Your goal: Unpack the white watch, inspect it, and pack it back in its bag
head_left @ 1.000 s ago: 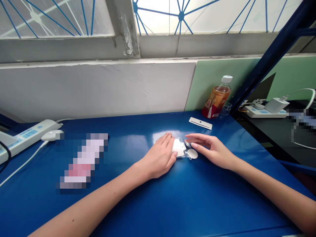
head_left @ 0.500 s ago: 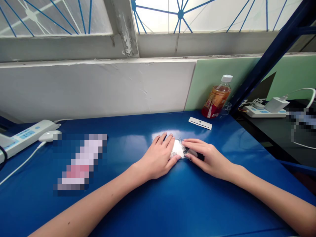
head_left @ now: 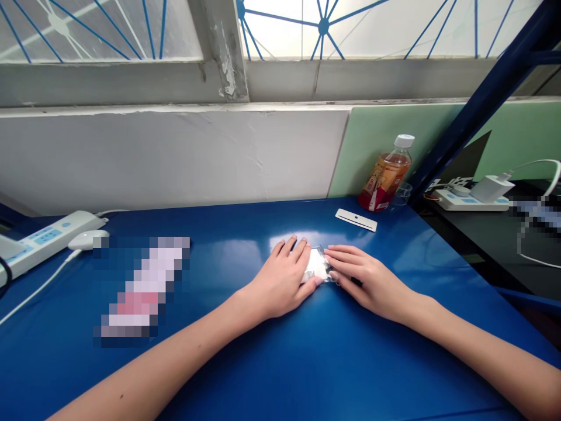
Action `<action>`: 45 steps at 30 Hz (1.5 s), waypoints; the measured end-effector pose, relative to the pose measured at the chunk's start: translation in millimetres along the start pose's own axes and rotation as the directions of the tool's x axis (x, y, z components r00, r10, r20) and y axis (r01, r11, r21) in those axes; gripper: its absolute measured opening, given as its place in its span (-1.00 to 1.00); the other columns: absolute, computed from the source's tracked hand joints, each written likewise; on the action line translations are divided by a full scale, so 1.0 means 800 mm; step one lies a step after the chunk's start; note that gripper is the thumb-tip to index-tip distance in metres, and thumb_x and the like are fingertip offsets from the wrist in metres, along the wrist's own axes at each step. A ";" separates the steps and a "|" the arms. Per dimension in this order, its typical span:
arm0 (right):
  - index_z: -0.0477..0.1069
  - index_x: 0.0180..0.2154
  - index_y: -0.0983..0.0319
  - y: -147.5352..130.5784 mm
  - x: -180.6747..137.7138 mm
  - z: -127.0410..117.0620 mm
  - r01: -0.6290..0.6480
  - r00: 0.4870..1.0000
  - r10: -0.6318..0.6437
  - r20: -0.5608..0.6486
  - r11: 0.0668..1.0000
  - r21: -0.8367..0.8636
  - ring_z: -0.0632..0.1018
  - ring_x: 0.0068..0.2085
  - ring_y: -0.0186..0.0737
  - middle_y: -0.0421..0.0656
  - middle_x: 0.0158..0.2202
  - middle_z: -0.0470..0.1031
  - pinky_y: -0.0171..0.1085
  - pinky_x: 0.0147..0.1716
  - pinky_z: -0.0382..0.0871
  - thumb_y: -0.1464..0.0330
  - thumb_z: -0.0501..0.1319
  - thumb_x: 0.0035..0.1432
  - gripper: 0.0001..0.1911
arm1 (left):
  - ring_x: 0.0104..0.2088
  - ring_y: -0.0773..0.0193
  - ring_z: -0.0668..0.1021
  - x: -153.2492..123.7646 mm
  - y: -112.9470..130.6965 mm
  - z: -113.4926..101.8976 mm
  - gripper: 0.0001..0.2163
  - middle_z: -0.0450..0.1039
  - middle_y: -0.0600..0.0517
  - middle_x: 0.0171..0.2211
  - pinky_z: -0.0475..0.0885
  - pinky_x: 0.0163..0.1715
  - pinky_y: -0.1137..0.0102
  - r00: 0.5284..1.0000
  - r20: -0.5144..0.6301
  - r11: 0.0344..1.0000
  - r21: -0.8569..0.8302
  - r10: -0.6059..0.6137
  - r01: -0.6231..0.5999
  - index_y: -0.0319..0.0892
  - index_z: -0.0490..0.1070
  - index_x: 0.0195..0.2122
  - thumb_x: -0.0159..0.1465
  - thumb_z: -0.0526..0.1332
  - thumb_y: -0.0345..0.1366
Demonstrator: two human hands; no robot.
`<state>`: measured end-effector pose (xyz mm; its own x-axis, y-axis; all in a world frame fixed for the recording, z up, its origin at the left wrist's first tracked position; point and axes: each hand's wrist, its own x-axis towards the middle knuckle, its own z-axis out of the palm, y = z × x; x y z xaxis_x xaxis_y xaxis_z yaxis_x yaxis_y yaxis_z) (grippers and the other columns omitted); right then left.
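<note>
A small flat packet (head_left: 317, 264), clear at the edges with something white inside, lies on the blue tabletop (head_left: 280, 362). Over its left side rests my left hand (head_left: 284, 280), open and flat, fingers stretched forward and thumb along the near edge. My right hand (head_left: 367, 275) is closed at the packet's right end, fingers and thumb curled together on that edge. The fingers hide what lies between them, and I cannot make out the packet's contents. Beyond the right hand lies a flat white strip (head_left: 356, 220) with a dark line along it.
A drink bottle (head_left: 385, 178) with a white cap stands at the back right, beside a small clear cup (head_left: 401, 193). To the left are a blurred-out phone-like object (head_left: 146, 286) and a white power strip (head_left: 48, 237) with cables. A blue metal post (head_left: 464, 111) rises at right.
My right hand's fingers have drawn closer together over the packet's right end, covering the greyish thing that showed between them. My left hand stays in place.
</note>
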<state>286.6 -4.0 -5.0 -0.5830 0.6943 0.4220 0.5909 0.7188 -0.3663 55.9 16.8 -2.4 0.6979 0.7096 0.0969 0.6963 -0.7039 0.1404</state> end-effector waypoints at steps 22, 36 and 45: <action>0.54 0.03 0.09 0.000 0.004 0.001 -0.202 0.977 0.212 -0.011 0.945 0.258 0.55 0.09 -0.03 -0.12 0.04 0.58 -0.01 0.09 0.47 0.43 0.14 0.29 -0.66 | 0.33 -0.22 0.17 0.000 0.000 -0.003 -0.38 0.13 -0.33 0.33 0.08 0.26 -0.01 1.000 0.006 1.000 0.010 0.005 -0.005 -0.41 0.09 0.32 0.44 -0.10 0.03; 0.64 -0.24 0.21 -0.003 0.012 0.003 -0.470 0.848 0.530 -0.018 0.767 0.438 0.61 -0.01 0.03 -0.07 -0.08 0.64 -0.03 0.04 0.47 0.30 0.20 0.22 -0.76 | 0.35 -0.18 0.15 0.001 0.002 -0.004 -0.38 0.11 -0.30 0.34 0.06 0.28 0.01 1.000 0.022 1.000 -0.003 -0.012 0.012 -0.38 0.09 0.33 0.44 -0.10 0.03; 0.64 -0.24 0.20 -0.001 0.013 0.004 -0.476 0.838 0.546 -0.002 0.731 0.488 0.61 0.00 0.06 -0.06 -0.10 0.65 0.01 0.04 0.46 0.28 0.21 0.21 -0.76 | 0.32 -0.23 0.18 0.000 0.009 0.001 -0.41 0.19 -0.18 0.32 0.11 0.24 -0.08 0.991 -0.072 0.993 -0.045 -0.114 0.111 -0.15 0.20 0.32 0.38 0.03 0.10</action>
<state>278.2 2.4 -2.8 -0.1645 0.9741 0.1549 0.4374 0.2128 -0.8737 61.2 12.0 -2.2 0.5998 0.7859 0.1505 0.7614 -0.6184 0.1944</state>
